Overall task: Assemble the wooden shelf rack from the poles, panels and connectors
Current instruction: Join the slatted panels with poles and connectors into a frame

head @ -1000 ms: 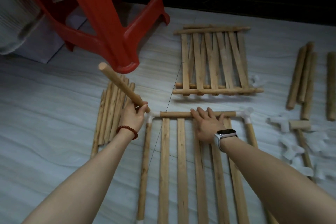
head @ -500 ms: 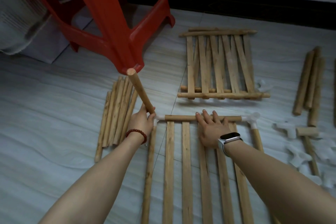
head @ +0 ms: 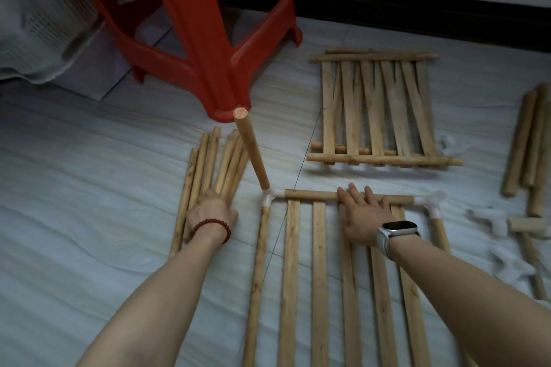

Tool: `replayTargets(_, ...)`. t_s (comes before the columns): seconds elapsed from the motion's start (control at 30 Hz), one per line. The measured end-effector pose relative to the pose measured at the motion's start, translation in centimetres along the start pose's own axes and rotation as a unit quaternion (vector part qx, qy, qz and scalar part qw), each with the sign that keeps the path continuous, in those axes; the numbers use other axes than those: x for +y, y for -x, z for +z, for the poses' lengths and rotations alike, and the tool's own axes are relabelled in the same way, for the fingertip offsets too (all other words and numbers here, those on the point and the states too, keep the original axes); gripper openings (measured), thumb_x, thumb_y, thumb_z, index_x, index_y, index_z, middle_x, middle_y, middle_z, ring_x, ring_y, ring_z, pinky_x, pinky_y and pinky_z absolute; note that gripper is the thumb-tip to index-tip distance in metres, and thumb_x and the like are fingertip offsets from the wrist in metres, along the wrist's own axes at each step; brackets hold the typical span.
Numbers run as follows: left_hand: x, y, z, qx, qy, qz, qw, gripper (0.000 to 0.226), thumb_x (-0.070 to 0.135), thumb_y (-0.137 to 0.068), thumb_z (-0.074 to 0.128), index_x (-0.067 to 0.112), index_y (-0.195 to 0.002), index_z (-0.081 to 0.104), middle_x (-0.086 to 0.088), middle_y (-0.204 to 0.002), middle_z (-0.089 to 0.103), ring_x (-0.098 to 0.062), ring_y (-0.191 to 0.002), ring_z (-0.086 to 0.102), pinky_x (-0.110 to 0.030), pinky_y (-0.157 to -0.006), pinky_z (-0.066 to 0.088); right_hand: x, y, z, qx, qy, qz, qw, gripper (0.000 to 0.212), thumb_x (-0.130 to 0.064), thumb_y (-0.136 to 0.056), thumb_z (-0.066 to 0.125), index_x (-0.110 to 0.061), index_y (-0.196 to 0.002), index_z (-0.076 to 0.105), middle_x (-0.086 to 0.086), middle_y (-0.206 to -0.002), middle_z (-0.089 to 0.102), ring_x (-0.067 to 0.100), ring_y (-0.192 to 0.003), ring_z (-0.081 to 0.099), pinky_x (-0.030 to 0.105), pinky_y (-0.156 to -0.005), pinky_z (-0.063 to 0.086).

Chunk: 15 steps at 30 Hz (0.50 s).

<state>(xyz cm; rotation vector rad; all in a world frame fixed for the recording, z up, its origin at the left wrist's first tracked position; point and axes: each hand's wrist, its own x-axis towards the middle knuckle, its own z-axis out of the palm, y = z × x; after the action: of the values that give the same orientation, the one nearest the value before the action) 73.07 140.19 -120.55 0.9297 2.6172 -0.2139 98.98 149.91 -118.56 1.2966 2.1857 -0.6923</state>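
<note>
A slatted panel lies on the floor in front of me, framed by round poles and white corner connectors. My right hand, a watch on its wrist, presses flat on the top rail. From the left corner connector a pole stands up with no hand on it. My left hand rests on the pile of loose poles to the left, fingers curled down over them. The right corner connector has an open socket.
A red plastic stool stands just behind the upright pole. Two stacked slatted panels lie further back. More poles and several white connectors are scattered on the right. A wall with a dark skirting board runs behind.
My left hand has let go of the pole, which now stands in the corner connector, and has moved left and down onto the pile of poles. My right hand stays on the rail.
</note>
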Motion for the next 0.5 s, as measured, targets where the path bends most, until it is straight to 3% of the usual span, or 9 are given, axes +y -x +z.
replayTargets(0.2, -0.7, 1.3, 0.3, 0.003, 0.060, -0.019, 0.998, 0.054, 0.025, -0.090, 0.053, 0.001, -0.133, 0.031, -0.017, -0.125, 0.053, -0.032, -0.112, 0.054, -0.035, -0.082, 0.045, -0.1, 1.7, 0.4, 0.048, -0.076, -0.015, 0.996, 0.057, -0.023, -0.094, 0.041, -0.019, -0.147, 0.019, 0.002, -0.158, 0.010, 0.027, -0.144, 0.008, 0.048, -0.113, 0.022)
replayTargets(0.37, -2.3, 3.7, 1.0, 0.022, 0.159, 0.015, 0.987, 0.068, 0.031, -0.092, 0.051, 0.011, -0.146, 0.015, -0.019, -0.109, 0.062, -0.036, -0.093, 0.062, -0.037, -0.070, 0.050, -0.9, 4.8, 0.9, 0.085, -0.121, -0.055, 0.987, 0.050, -0.021, -0.097, 0.039, -0.016, -0.145, 0.029, 0.006, -0.152, 0.028, 0.023, -0.140, 0.025, 0.033, -0.112, 0.026)
replayTargets(0.43, -2.7, 4.9, 0.7, 0.013, 0.279, -0.014, 0.960, 0.060, 0.027, -0.088, 0.058, 0.008, -0.139, 0.032, -0.020, -0.097, 0.063, -0.036, -0.078, 0.063, -0.039, -0.063, 0.054, -1.3, 6.3, 0.8, 0.088, -0.152, -0.071, 0.982, 0.043, -0.021, -0.098, 0.039, -0.015, -0.140, 0.038, 0.006, -0.141, 0.045, 0.021, -0.129, 0.042, 0.029, -0.102, 0.036)
replayTargets(0.5, -2.8, 7.0, 0.4, 0.027, 0.413, -0.061, 0.908, 0.040, 0.020, -0.085, 0.061, 0.003, -0.118, 0.047, -0.020, -0.092, 0.064, -0.033, -0.072, 0.063, -0.040, -0.063, 0.055, -1.6, 7.9, 0.9, 0.065, -0.183, -0.080, 0.978, 0.036, -0.022, -0.097, 0.041, -0.014, -0.132, 0.049, 0.004, -0.128, 0.058, 0.019, -0.116, 0.054, 0.026, -0.092, 0.042)
